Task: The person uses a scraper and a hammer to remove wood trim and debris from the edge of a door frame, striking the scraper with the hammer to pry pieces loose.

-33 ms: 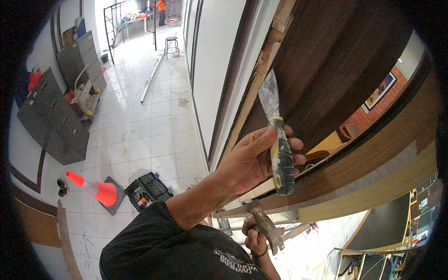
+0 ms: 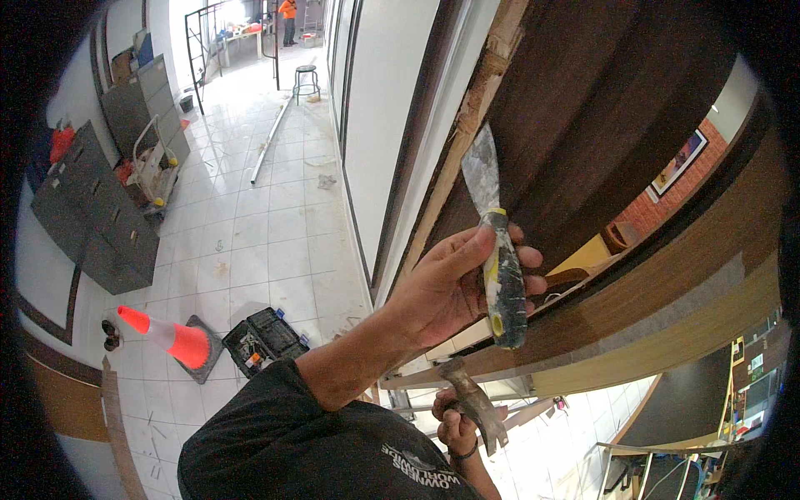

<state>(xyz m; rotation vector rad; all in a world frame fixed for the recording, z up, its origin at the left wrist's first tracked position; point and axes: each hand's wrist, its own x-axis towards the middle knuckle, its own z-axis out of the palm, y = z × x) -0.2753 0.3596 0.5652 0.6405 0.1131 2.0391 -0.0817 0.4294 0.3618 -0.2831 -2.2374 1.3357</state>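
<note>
The left hand pinched between thumb and fingers one flat-bladed, paint-spattered scraper with a black-and-yellow handle, its blade tip at the border between one raw, pale wooden strip and one dark-brown wooden panel. Below, the right hand gripped one hammer with a worn, grey-brown metal head. On the white-tiled floor stood one orange-and-white traffic cone, just beside one open black plastic toolbox; farther off stood one round-seated stool.

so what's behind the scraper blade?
Behind the scraper blade: a dark brown panel, with a pale, rough wood strip along the blade's left. The area directly covered by the blade can't be seen, nor whether blade and panel touch.
</note>
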